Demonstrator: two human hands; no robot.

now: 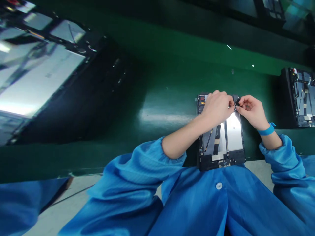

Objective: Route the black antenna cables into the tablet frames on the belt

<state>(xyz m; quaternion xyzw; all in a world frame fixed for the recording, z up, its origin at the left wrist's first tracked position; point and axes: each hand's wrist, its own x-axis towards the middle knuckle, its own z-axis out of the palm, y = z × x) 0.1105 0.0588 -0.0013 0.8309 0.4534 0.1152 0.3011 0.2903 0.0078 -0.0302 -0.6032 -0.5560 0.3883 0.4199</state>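
An opened tablet (235,136) lies in front of me at the bench's near edge, its silvery inner plates, black flat cables and dark frame exposed. My left hand (217,106) reaches over its upper part, hiding some of it, with thumb and fingers pinched near the top right corner. From the right, my right hand (254,109) meets it there, thumb and forefinger also pinched. A small dark part (237,102) shows between the two sets of fingertips; what each hand grips is too small to make out.
The green bench (169,82) spans the view. On the left stands a dark stack (81,91) topped by similar opened devices. At the right edge is another stack (288,98). Dark equipment (221,19) runs along the back. Small white scraps lie behind my hands.
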